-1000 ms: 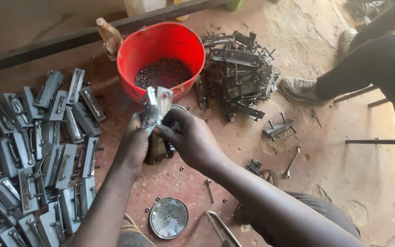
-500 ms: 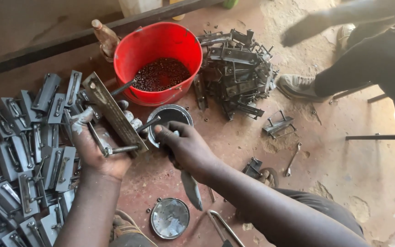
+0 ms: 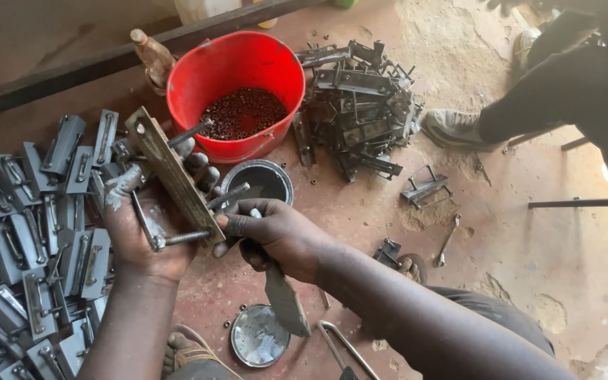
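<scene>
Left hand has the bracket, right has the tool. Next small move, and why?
Probably reach the right hand to the red bucket for a nut: the metal bracket in the left hand shows bare threaded bolt ends, and the bucket holds small dark pieces, likely nuts.

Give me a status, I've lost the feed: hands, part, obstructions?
Left hand grips bolted metal bracket. Right hand holds flat tool, touching the bracket. Red bucket close ahead.

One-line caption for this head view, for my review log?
Left hand holds a bolted metal bracket, right hand grips a flat tool, beside a red bucket of nuts.
</scene>
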